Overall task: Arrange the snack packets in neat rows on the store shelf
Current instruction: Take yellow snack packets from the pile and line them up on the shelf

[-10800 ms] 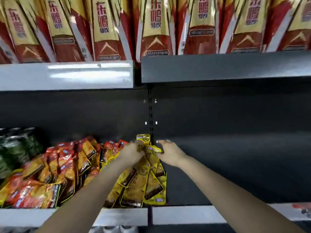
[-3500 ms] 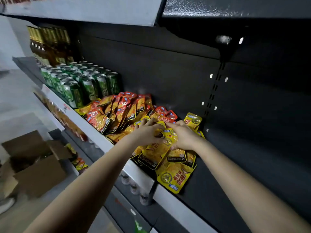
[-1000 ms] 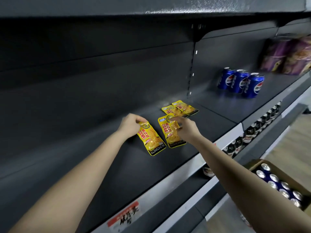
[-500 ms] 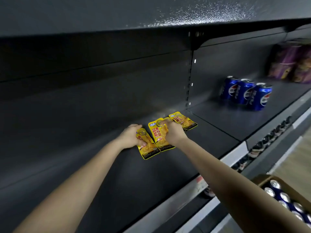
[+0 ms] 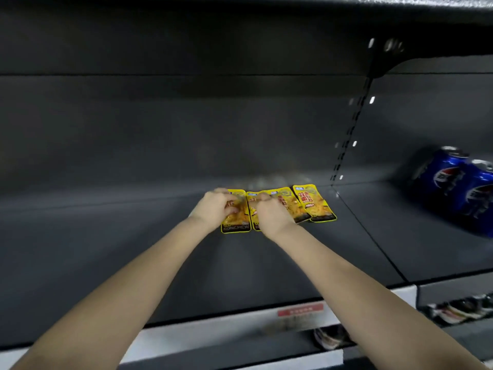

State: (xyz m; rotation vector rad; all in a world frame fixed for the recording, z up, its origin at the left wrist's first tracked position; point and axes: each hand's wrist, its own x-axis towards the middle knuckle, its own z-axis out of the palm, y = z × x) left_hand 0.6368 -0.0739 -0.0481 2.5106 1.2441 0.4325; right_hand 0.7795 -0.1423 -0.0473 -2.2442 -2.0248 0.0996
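Note:
Several yellow snack packets lie side by side in a row at the back of the dark grey shelf [image 5: 160, 249]. My left hand [image 5: 213, 209] holds the leftmost packet [image 5: 238, 226] with fingers curled over its upper part. My right hand [image 5: 272, 214] grips the packet beside it [image 5: 253, 203], which is mostly hidden under the hand. Two more packets lie flat to the right, one [image 5: 292, 206] partly overlapped by the rightmost one [image 5: 314, 204]; neither hand touches them.
Blue cola cans [image 5: 450, 180] stand on the neighbouring shelf section to the right. A slotted upright [image 5: 349, 134] divides the two sections. The white front rail carries a red label [image 5: 300, 313]. Bottles [image 5: 330, 337] show on the shelf below.
Both hands moved the two held packets back and to the right, setting them down next to the two lying packets. The view swung left, so fewer cans show.

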